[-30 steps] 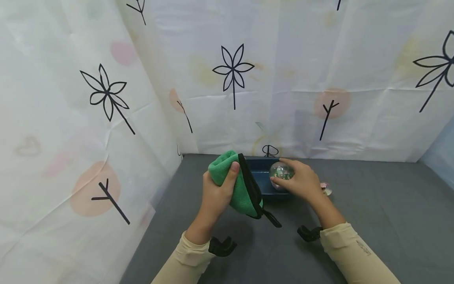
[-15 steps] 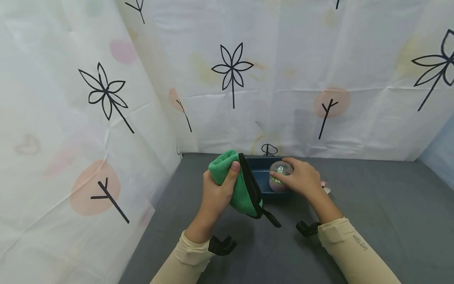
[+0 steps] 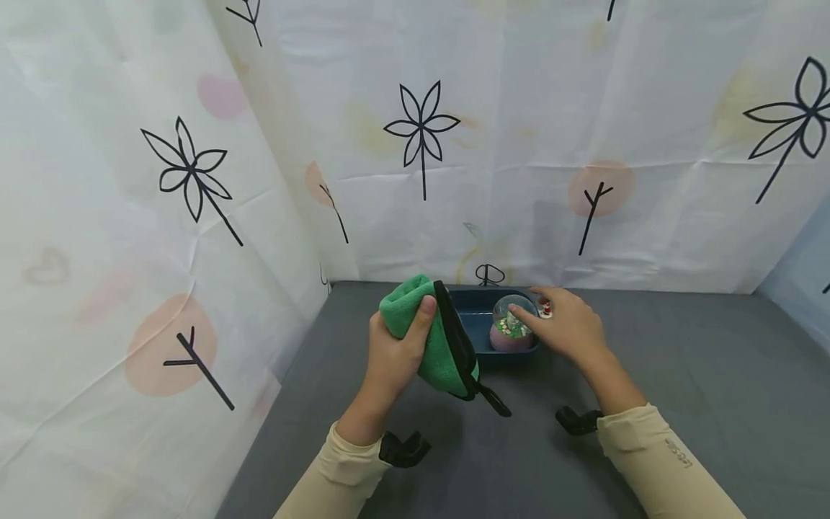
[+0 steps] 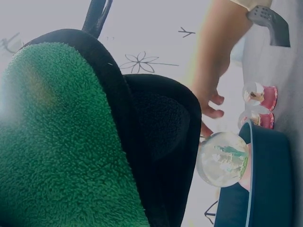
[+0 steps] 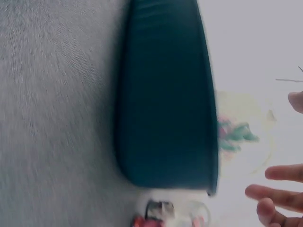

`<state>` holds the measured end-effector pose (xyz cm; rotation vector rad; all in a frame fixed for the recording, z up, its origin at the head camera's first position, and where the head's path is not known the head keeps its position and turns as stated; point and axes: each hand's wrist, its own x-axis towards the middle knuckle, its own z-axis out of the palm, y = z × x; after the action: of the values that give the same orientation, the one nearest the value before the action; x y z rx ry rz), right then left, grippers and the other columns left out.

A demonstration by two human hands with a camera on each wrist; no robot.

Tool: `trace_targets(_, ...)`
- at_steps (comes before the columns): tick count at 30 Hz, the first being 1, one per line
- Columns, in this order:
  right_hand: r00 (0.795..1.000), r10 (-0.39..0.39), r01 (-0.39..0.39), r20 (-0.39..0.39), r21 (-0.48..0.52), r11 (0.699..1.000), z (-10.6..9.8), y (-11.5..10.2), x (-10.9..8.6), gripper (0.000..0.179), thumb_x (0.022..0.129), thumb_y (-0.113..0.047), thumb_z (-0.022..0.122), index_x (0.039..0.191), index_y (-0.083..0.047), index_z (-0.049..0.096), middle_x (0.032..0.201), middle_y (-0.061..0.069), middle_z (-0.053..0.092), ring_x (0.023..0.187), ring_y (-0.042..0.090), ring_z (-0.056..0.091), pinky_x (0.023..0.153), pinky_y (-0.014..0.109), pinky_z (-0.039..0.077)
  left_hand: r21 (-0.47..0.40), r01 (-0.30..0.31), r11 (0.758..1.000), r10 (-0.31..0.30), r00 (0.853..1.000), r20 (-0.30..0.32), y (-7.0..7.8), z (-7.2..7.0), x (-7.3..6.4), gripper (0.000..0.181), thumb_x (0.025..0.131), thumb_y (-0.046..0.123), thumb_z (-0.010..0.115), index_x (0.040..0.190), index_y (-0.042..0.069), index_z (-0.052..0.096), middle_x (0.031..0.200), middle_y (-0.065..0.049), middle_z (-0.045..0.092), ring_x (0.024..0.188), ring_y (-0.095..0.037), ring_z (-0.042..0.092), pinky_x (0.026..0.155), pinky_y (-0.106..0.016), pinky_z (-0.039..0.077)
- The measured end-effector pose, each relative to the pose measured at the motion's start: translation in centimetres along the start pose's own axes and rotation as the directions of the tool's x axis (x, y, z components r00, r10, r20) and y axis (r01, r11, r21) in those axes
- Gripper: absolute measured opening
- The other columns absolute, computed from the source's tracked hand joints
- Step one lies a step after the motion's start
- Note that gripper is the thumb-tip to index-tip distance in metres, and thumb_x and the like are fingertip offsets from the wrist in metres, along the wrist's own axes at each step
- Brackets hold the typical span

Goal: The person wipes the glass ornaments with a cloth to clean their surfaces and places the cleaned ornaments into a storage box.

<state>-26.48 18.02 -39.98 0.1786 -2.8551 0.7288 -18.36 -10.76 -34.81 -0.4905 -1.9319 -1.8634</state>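
My left hand [image 3: 397, 353] grips a green fuzzy microfiber cloth [image 3: 431, 353], bunched up, with black edging and a black hanging loop. It is held above the grey table, left of a dark blue tray [image 3: 476, 321]. A snow globe [image 3: 512, 324] with a pink base stands upright in the tray's right part; its clear dome [image 4: 222, 158] rises above the rim in the left wrist view. Beside it is my right hand [image 3: 570, 324], fingers spread, its thumb overlapping the dome in the head view. Fingers [image 5: 279, 196] appear apart from the globe in the right wrist view.
Two small globes with reddish-pink bases, a nearer one [image 4: 258, 118] and another one [image 4: 260, 96], stand on the table just outside the tray's right end. A patterned white curtain [image 3: 415, 238] hangs behind the grey table [image 3: 687, 375].
The snow globe was held by my right hand and now stands in the tray. The right hand has let go and shifted slightly right. The left hand with the cloth has barely moved.
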Motion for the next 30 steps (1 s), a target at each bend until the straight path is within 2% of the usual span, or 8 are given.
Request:
trace_targets(4, 0.996, -0.06, 0.066, -0.059, 0.111, 0.992, -1.3, 1.5, -0.8, 0.067, 0.104, -0.062, 0.058, 0.147, -0.012, 0.062, 0.128, 0.018, 0.071, 0.095, 0.03, 0.067, 0.065, 0.038, 0.051, 0.004, 0.008, 1.0, -0.008, 1.0, 0.009, 0.0, 0.1, 0.0, 0.026, 0.104, 0.03, 0.071, 0.118, 0.009, 0.077, 0.092, -0.013, 0.075, 0.071, -0.013, 0.072, 0.064, -0.034, 0.064)
trace_targets(6, 0.99, -0.105, 0.118, -0.093, 0.146, 0.982, -1.8, 2.3, -1.2, 0.057, 0.106, -0.052, 0.062, 0.143, -0.01, 0.065, 0.13, 0.018, 0.071, 0.094, 0.03, 0.067, 0.066, 0.036, 0.05, 0.002, 0.009, 1.0, -0.009, 1.0, 0.015, -0.1, 0.1, 0.0, 0.026, 0.104, 0.029, 0.071, 0.12, 0.009, 0.076, 0.092, -0.014, 0.075, 0.071, -0.013, 0.072, 0.064, -0.034, 0.064)
trace_targets(9, 0.976, -0.169, 0.192, -0.14, 0.164, 0.968, -2.1, 3.4, -1.8, 0.045, 0.106, -0.039, 0.066, 0.138, -0.007, 0.068, 0.13, 0.02, 0.071, 0.102, 0.034, 0.068, 0.073, 0.044, 0.055, -0.002, 0.011, 1.0, -0.011, 1.0, 0.017, -0.1, 0.1, 0.0, 0.026, 0.104, 0.029, 0.07, 0.12, 0.008, 0.076, 0.093, -0.013, 0.074, 0.073, -0.013, 0.073, 0.066, -0.035, 0.065)
trace_targets(13, 0.967, -0.199, 0.226, -0.16, 0.172, 0.959, -2.4, 5.0, -2.5, 0.041, 0.103, -0.03, 0.071, 0.136, -0.004, 0.069, 0.131, 0.02, 0.07, 0.108, 0.039, 0.067, 0.082, 0.057, 0.057, 0.0, 0.018, 1.0, -0.018, 1.0, 0.013, 0.0, 0.1, -0.1, 0.028, 0.104, 0.03, 0.07, 0.121, 0.008, 0.076, 0.093, -0.013, 0.074, 0.074, -0.013, 0.072, 0.067, -0.034, 0.065)
trace_targets(16, 0.974, -0.191, 0.211, -0.124, 0.173, 0.962, -2.6, 6.0, -3.0, 0.045, 0.101, -0.03, 0.075, 0.136, -0.003, 0.068, 0.133, 0.023, 0.067, 0.11, 0.042, 0.066, 0.084, 0.061, 0.057, 0.007, 0.022, 1.0, -0.022, 1.0, 0.015, -0.1, 0.1, -0.1, 0.03, 0.104, 0.031, 0.07, 0.123, 0.008, 0.076, 0.091, -0.012, 0.073, 0.072, -0.012, 0.071, 0.066, -0.034, 0.064)
trace_targets(21, 0.991, -0.133, 0.13, 0.012, 0.156, 0.979, -2.7, 7.5, -3.4, 0.054, 0.096, -0.035, 0.08, 0.134, -0.001, 0.066, 0.135, 0.027, 0.063, 0.114, 0.046, 0.065, 0.08, 0.058, 0.059, 0.011, 0.023, 1.0, -0.023, 1.0, 0.019, -0.1, 0.1, -0.1, 0.028, 0.105, 0.03, 0.07, 0.122, 0.009, 0.076, 0.09, -0.01, 0.072, 0.072, -0.012, 0.07, 0.065, -0.033, 0.063)
trace_targets(24, 0.992, -0.106, 0.096, 0.065, 0.142, 0.985, -2.5, 8.2, -3.4, 0.062, 0.092, -0.038, 0.084, 0.135, 0.001, 0.063, 0.135, 0.029, 0.062, 0.116, 0.046, 0.064, 0.079, 0.056, 0.059, 0.004, 0.025, 1.0, -0.025, 0.999, 0.027, -0.2, 0.2, -0.2, 0.027, 0.104, 0.029, 0.07, 0.122, 0.009, 0.076, 0.091, -0.012, 0.073, 0.072, -0.013, 0.071, 0.066, -0.034, 0.064)
trace_targets(30, 0.99, -0.079, 0.063, 0.12, 0.137, 0.989, -2.0, 9.6, -3.3, 0.076, 0.088, -0.037, 0.088, 0.143, 0.004, 0.055, 0.134, 0.031, 0.062, 0.116, 0.048, 0.063, 0.079, 0.057, 0.059, -0.002, 0.031, 1.0, -0.031, 0.999, 0.031, -0.4, 0.3, -0.3, 0.025, 0.104, 0.028, 0.07, 0.122, 0.01, 0.076, 0.09, -0.009, 0.072, 0.073, -0.013, 0.071, 0.069, -0.035, 0.064)
